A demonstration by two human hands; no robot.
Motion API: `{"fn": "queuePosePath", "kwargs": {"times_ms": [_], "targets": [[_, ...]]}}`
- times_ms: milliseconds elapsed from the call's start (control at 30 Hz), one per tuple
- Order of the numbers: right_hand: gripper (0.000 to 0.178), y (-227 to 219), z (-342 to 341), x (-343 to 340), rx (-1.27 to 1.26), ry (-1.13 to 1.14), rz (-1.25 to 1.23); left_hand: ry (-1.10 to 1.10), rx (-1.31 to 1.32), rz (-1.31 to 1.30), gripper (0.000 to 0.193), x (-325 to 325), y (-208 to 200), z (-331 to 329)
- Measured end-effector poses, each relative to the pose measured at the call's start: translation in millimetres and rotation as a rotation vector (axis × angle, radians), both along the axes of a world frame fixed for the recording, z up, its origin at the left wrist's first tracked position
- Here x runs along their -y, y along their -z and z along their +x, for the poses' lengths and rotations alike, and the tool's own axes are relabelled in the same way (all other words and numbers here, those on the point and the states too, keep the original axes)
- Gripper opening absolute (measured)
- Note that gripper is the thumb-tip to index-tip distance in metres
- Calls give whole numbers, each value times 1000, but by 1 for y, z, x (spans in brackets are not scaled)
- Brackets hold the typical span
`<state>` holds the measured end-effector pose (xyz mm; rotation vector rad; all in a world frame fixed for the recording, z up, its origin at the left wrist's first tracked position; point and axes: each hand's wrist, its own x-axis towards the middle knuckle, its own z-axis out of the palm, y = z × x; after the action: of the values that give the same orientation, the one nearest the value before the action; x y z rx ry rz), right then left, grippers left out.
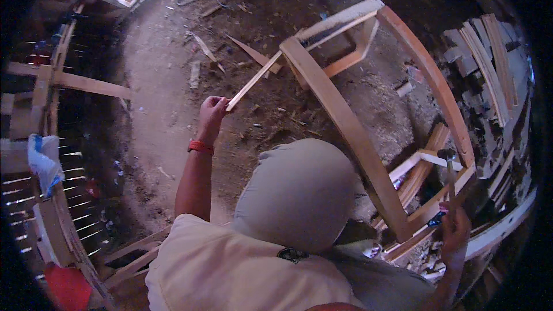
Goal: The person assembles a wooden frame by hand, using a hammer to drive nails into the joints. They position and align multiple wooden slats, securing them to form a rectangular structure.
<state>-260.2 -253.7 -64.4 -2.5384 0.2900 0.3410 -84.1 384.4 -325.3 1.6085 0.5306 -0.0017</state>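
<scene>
My left hand (pixel 213 113), with a red band at the wrist, pinches the near end of a thin wooden strip (pixel 253 83). The strip's far end meets a corner of a large wooden frame (pixel 345 118); whether it runs on past that corner I cannot tell. The frame has long curved side rails and shorter cross pieces, and lies slanted in front of me to the right. My right hand (pixel 455 227) is closed round the handle of a hammer (pixel 451 175), its head up near the frame's lower right corner. A small blue object (pixel 436 219) shows beside that hand, partly hidden.
My grey-clad knee (pixel 299 190) rises between my arms. Scraps and shavings litter the dirt floor (pixel 155 80), including a pointed offcut (pixel 253 53). Wooden slats (pixel 484 69) are piled at right. A slatted structure (pixel 55 196) at left carries a plastic bag (pixel 46 158).
</scene>
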Motion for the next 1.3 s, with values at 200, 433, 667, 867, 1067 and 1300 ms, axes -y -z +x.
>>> {"fn": "queuePosePath", "kwargs": {"times_ms": [200,433,667,867,1067,1300], "targets": [[14,-3,1,-2,-25,86,148,370,244,599,25,-34,-138,-2],[20,-7,-5,0,164,-86,227,147,448,105,17,18,-244,8],[22,-43,-6,-14,80,11,363,138,938,663,16,149,-369,21],[23,-44,-32,8,170,-40,82,685,1253,1223,20,252,-392,76],[27,-6,-6,54,271,170,-34,1185,560,-407,45,429,-396,39],[30,46,6,69,289,250,-201,1207,382,-474,46,492,-375,41]]}}
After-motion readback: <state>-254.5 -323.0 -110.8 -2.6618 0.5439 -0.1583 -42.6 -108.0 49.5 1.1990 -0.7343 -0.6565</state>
